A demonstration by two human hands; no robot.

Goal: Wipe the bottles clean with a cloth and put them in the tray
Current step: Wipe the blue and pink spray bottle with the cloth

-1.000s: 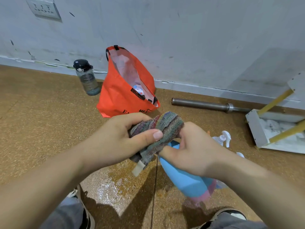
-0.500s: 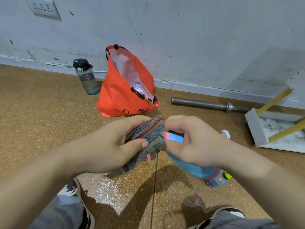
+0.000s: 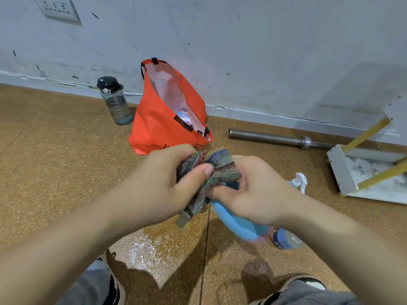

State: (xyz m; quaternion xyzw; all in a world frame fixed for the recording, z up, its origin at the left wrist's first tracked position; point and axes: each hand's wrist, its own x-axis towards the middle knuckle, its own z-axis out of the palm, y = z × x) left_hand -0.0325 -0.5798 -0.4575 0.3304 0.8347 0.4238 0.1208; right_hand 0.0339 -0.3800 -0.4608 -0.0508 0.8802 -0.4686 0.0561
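Progress looks early: at frame centre my left hand (image 3: 163, 186) pinches the multicoloured woven cloth (image 3: 220, 166) against the blue plastic bottle (image 3: 237, 223), which my right hand (image 3: 257, 194) grips. The white tray (image 3: 340, 172) at the right edge shows no bottle.

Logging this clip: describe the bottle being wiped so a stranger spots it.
In front of the orange bag by the wall, the right hand grips a light-blue bottle, its far end wrapped in a cloth the left hand holds. Unlike the grey bottle beside the bag, it is held.
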